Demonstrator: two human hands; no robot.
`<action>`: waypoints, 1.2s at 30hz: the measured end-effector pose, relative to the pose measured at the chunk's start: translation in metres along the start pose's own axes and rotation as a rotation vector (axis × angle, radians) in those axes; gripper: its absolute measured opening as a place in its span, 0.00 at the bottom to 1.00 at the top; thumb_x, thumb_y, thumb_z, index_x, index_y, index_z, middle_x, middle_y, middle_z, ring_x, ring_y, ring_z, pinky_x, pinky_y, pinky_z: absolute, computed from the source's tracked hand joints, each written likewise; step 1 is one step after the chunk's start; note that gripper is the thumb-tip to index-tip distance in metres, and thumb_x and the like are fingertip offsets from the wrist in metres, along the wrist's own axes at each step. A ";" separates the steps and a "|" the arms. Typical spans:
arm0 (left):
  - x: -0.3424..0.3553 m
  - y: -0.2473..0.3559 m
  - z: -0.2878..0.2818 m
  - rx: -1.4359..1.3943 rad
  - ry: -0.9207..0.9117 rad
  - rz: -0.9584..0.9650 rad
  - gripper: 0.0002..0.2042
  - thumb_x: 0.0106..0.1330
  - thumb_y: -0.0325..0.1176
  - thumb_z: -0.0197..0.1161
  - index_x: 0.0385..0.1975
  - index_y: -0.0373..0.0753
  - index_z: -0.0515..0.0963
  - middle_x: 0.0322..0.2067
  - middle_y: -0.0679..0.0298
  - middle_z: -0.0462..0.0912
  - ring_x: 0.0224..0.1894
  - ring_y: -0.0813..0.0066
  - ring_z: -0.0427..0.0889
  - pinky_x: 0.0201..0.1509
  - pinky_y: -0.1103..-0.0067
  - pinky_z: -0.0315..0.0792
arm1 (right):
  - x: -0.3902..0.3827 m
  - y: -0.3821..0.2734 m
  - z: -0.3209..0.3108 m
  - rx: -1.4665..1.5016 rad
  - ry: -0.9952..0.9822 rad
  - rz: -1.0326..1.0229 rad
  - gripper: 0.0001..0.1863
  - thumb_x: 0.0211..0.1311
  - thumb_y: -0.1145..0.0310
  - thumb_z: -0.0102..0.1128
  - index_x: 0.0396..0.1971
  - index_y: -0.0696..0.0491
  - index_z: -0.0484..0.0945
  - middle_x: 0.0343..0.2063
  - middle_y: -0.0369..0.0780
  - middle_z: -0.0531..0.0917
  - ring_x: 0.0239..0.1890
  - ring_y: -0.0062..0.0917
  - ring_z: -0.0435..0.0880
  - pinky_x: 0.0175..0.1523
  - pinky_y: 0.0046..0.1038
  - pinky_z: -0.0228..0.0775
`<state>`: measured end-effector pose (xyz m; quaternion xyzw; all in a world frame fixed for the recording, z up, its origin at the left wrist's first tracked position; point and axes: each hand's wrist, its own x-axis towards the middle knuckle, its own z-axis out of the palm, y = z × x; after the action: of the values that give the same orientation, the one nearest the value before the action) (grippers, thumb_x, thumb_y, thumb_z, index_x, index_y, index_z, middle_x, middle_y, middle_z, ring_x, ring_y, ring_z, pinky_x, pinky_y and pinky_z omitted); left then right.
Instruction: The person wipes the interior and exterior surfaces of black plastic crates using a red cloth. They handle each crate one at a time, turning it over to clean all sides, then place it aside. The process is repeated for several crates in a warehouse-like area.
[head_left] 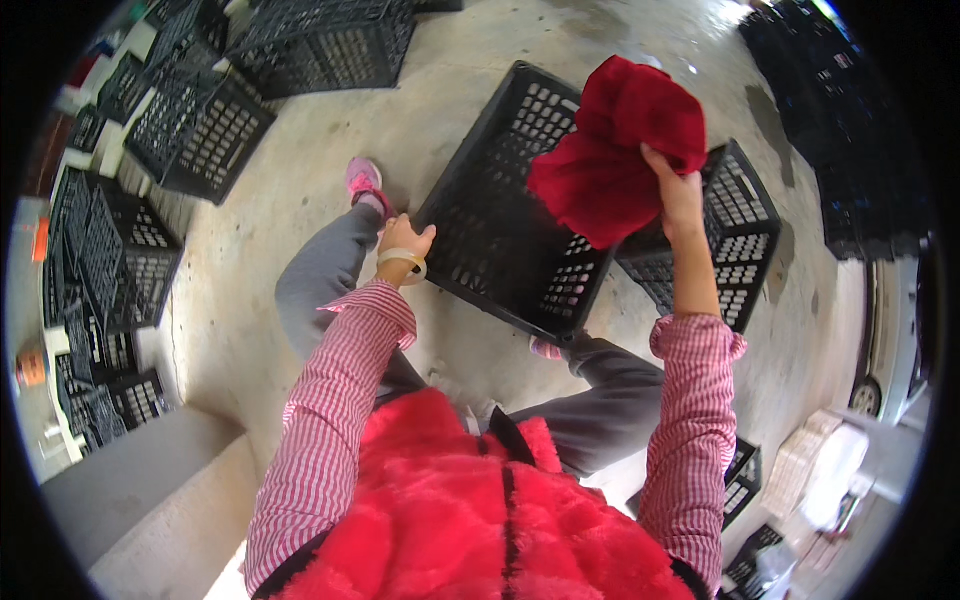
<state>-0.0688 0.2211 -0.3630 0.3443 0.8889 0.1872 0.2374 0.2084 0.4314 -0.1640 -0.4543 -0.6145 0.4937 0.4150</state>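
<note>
Head view: from where I stand, concrete floor (300,130) spreads wide between the black crates along the left (205,135) and the open black crate (490,190), while a second crate (745,240) crowds the lower part of its right edge. Red cloth (615,135) is held over that right edge, hiding part of the rim, clamped in the right hand (677,195). The left hand (403,242) is at the opposite edge; I cannot tell whether its fingers close on the rim.
</note>
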 end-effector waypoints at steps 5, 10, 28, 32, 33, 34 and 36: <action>-0.010 0.002 0.006 -0.015 0.222 0.069 0.20 0.55 0.44 0.58 0.40 0.34 0.74 0.40 0.51 0.77 0.44 0.54 0.76 0.48 0.68 0.70 | 0.061 0.143 0.056 -0.691 -0.307 0.304 0.38 0.47 0.52 0.68 0.56 0.57 0.66 0.51 0.45 0.74 0.54 0.31 0.71 0.58 0.28 0.60; -0.015 0.006 -0.004 -0.067 0.212 0.158 0.11 0.55 0.36 0.59 0.34 0.35 0.74 0.32 0.56 0.77 0.35 0.55 0.77 0.37 0.68 0.71 | 0.101 0.253 0.092 -0.849 -0.470 0.308 0.57 0.33 0.42 0.71 0.64 0.49 0.53 0.61 0.55 0.58 0.62 0.47 0.60 0.64 0.36 0.54; -0.014 0.017 -0.011 -0.080 0.149 0.139 0.08 0.53 0.28 0.60 0.33 0.36 0.73 0.28 0.57 0.77 0.30 0.57 0.76 0.32 0.70 0.70 | 0.006 0.316 0.218 -1.035 -0.674 0.196 0.41 0.41 0.60 0.64 0.60 0.39 0.58 0.56 0.51 0.62 0.55 0.53 0.66 0.58 0.42 0.62; -0.015 0.013 -0.008 -0.096 0.205 0.184 0.08 0.56 0.30 0.59 0.33 0.34 0.74 0.26 0.53 0.78 0.28 0.53 0.77 0.32 0.70 0.70 | -0.058 0.296 0.194 -0.900 -0.994 -0.053 0.36 0.36 0.68 0.66 0.54 0.41 0.68 0.53 0.45 0.67 0.52 0.51 0.68 0.53 0.40 0.68; -0.015 0.012 -0.007 -0.098 0.212 0.192 0.08 0.56 0.31 0.59 0.33 0.34 0.74 0.26 0.53 0.78 0.29 0.53 0.78 0.32 0.70 0.71 | -0.074 0.293 0.190 -1.029 -1.153 -0.051 0.35 0.36 0.69 0.65 0.53 0.39 0.70 0.53 0.43 0.67 0.52 0.50 0.68 0.53 0.39 0.69; -0.015 0.011 -0.007 -0.100 0.223 0.200 0.09 0.56 0.31 0.59 0.33 0.34 0.74 0.27 0.53 0.78 0.29 0.53 0.78 0.32 0.69 0.71 | -0.083 0.291 0.179 -1.042 -1.381 -0.134 0.32 0.42 0.66 0.61 0.54 0.36 0.70 0.57 0.41 0.65 0.56 0.46 0.66 0.53 0.43 0.68; -0.016 0.010 -0.006 -0.086 0.235 0.212 0.09 0.56 0.31 0.59 0.34 0.34 0.74 0.27 0.52 0.78 0.29 0.53 0.78 0.32 0.69 0.71 | -0.092 0.294 0.166 -0.922 -1.369 -0.037 0.32 0.40 0.67 0.62 0.53 0.36 0.72 0.56 0.42 0.66 0.54 0.47 0.67 0.54 0.39 0.67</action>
<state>-0.0564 0.2154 -0.3485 0.4014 0.8604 0.2879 0.1254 0.1156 0.3340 -0.4868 -0.1674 -0.8799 0.3525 -0.2712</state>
